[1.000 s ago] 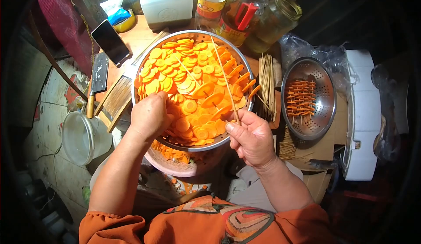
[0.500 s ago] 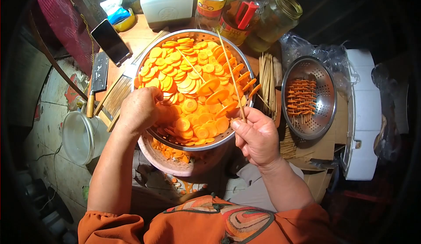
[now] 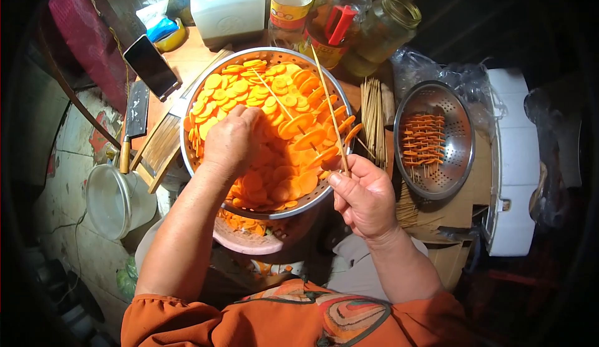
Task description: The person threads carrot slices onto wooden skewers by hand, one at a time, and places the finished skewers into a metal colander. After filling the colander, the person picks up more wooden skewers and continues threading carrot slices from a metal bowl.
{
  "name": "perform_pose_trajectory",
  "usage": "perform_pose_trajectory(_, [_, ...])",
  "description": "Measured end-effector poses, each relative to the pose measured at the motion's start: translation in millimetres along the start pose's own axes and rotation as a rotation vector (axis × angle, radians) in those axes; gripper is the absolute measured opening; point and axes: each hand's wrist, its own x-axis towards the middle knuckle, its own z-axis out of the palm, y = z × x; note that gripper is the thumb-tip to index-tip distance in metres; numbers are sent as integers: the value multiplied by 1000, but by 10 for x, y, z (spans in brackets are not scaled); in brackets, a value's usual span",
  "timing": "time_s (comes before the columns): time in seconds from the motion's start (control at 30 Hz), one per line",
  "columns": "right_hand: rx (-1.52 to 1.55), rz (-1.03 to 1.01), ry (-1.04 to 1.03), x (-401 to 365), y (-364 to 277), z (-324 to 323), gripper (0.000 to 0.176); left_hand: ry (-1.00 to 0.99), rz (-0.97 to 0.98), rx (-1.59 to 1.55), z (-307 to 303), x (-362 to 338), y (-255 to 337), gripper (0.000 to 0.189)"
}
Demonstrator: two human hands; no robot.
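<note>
My left hand (image 3: 234,138) reaches down into a heap of orange carrot slices (image 3: 218,94) in a large perforated metal colander (image 3: 185,136). Its fingers are curled, and their tips are hidden, so what they hold does not show. At the colander's right rim, my right hand (image 3: 365,194) is closed on bamboo skewers (image 3: 329,94). One points up with its upper length bare. Another slants up to the left, with several carrot slices (image 3: 309,139) threaded apart along it. More slices stand on edge along the colander's right side.
A smaller colander (image 3: 463,153) on the right holds threaded carrot slices (image 3: 424,138). Loose skewers (image 3: 373,119) lie between the colanders. Behind stand a white jug (image 3: 228,7), bottles (image 3: 290,10) and a jar (image 3: 387,32). Left are a phone (image 3: 151,66), cleaver (image 3: 137,107) and bucket (image 3: 112,197).
My left hand has moved up and right, from the colander's left edge farther into the slices. My right hand stays nearly in place with the skewers. The view has shifted slightly.
</note>
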Motion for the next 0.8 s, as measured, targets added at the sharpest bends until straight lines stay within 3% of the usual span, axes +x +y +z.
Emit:
perform_pose_trajectory(0.07, [3,-10,-13,-4,6,-17,24,85,-9,-62,-56,-2,-47,23])
perform_pose_trajectory(0.13, [-18,-12,-7,-14,3,-22,24,89,-180,-387,-96,7,-149,16])
perform_pose_trajectory(0.17, [-17,-12,-6,-17,3,-21,24,-13,-285,-591,-68,30,-269,12])
perform_pose_trajectory(0.2, [-19,-12,-9,-19,4,-17,24,-14,-285,-590,-160,21,-226,12])
perform_pose_trajectory(0.27, [-19,-12,-12,-23,3,-7,25,-323,-573,-913,-425,-15,-99,11])
perform_pose_trajectory(0.33, [-26,-14,-19,-27,2,7,24,-385,-603,-896,-425,-69,-114,10])
perform_pose_trajectory(0.43, [-24,2,-34,-29,8,41,23,-504,-543,-648,-392,-173,-104,12])
perform_pose_trajectory(0.53, [-31,11,-48,-36,-14,82,22,-279,-222,-204,-289,-274,-114,14])
perform_pose_trajectory(0.6, [-32,11,-48,-30,-4,93,22,-271,-215,-211,-250,-291,-153,14])
perform_pose_trajectory(0.67, [-32,11,-48,-27,7,95,22,-86,-30,-164,-221,-317,-207,13])
perform_pose_trajectory(0.8, [-50,23,-52,-24,-1,96,21,-58,-17,-124,-252,-333,-160,13])
